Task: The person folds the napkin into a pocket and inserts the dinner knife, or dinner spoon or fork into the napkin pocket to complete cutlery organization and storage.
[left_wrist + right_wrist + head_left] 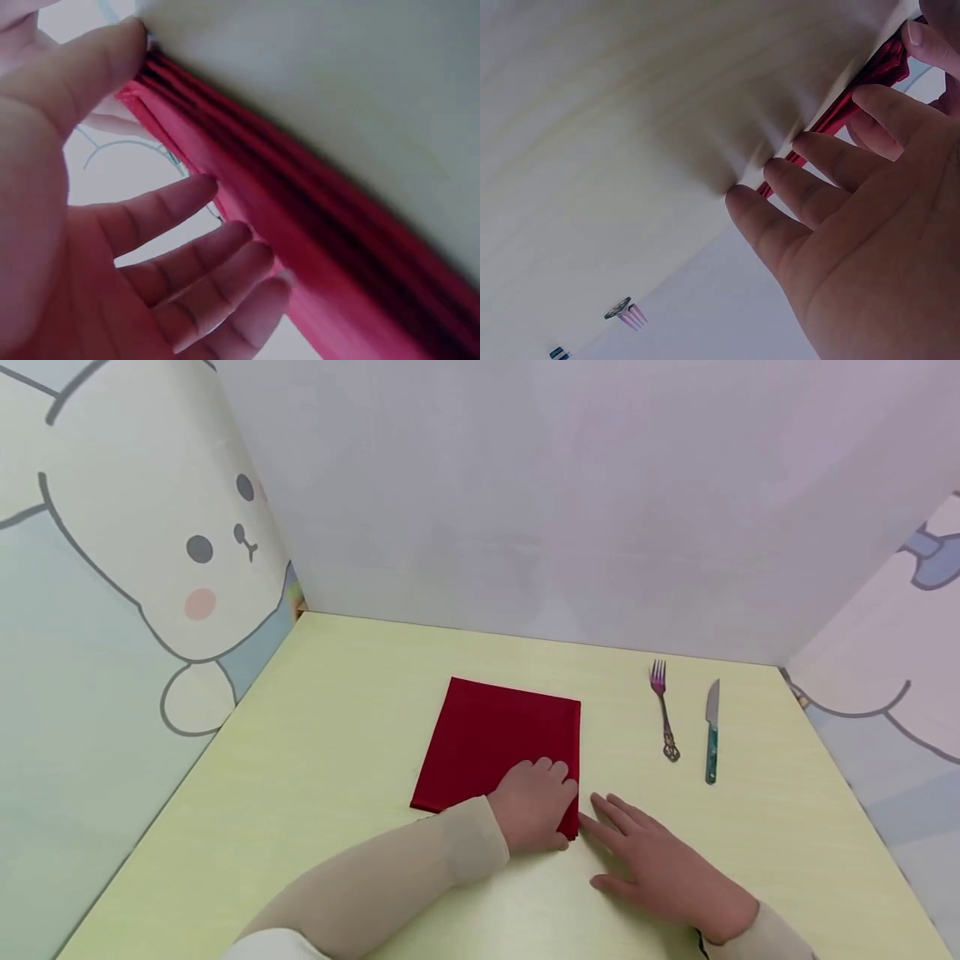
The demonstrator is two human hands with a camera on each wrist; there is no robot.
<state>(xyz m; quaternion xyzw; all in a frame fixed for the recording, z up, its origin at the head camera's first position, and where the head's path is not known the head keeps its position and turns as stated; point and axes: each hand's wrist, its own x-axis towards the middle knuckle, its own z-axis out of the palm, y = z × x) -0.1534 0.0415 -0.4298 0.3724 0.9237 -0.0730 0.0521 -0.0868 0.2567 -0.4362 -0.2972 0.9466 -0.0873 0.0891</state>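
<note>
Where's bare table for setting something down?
Widest: table left of the cloth, to the left wall. A narrower strip runs between cloth and back wall. Crowded: the cloth's near-right corner, left hand on it, right hand beside; beyond, fork and knife.

cloth (498, 735) left of fork (664, 710), knife (712, 731) right

Dim wrist views, soft shadows

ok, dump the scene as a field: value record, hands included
cloth: red, folded, flat on table
left hand: rests on cloth's near right corner
right hand: touches table beside that corner; cloth contact unclear
fork: right of cloth, tines away from person
knife: right of fork, teal handle nearer person
</note>
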